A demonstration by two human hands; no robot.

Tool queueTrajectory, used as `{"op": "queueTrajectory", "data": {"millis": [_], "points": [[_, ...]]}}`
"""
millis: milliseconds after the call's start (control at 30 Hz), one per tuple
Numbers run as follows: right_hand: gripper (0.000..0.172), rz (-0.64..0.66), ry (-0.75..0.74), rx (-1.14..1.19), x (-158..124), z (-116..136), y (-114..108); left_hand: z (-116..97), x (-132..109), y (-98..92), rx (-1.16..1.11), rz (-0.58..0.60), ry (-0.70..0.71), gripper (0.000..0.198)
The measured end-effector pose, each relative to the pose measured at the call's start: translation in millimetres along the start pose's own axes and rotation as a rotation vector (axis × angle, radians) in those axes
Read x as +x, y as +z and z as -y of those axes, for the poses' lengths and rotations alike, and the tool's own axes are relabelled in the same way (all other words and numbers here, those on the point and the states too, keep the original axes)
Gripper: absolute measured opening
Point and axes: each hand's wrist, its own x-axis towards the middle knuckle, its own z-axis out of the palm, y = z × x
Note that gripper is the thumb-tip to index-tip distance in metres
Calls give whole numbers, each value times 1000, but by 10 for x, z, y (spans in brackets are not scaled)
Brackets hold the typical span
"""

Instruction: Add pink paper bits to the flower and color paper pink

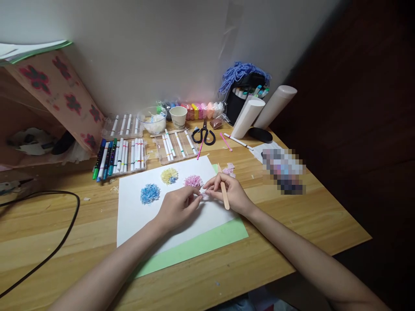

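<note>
My left hand (177,207) reaches over a white sheet of paper (136,231), finger and thumb pinched on a small pale pink tissue piece (205,196). Meeting it from the right, my right hand (235,194) is closed, its fingertips at the same piece. A wooden craft stick (225,196) is tucked between its fingers, slanting downward. Three tufts of shredded paper sit on the sheet: a blue tuft (150,193), a yellow tuft (169,176) with some blue, and a pink tuft (193,180) just beyond my fingertips. Beneath the sheet lies green paper (194,250).
Marker trays (177,147), black-handled scissors (204,134), a paper cup (178,116) and a clear bowl (152,121) line the back. White cylinders (248,116) stand at right. More pink tissue (228,169) lies beyond my right hand. A black cable (69,231) curves at left.
</note>
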Motion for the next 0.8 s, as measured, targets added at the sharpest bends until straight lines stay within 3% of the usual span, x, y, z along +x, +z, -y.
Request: {"op": "queueTrajectory", "data": {"millis": [167,367,533,700,800], "points": [[26,-12,-33,-35,4,-49,17,22,22,13,-26,-2,-57,17],[25,-80,-76,-146,31,-47,49,-30,82,78,28,-131,-152,17],[20,-86,-160,-239,16,8,-60,-66,106,107,67,-178,-226,16],[50,34,-173,-210,-33,18,-147,-65,106,111,97,-198,-267,16],[53,67,-216,-309,-36,19,-133,-68,109,119,105,-209,-270,16]]}}
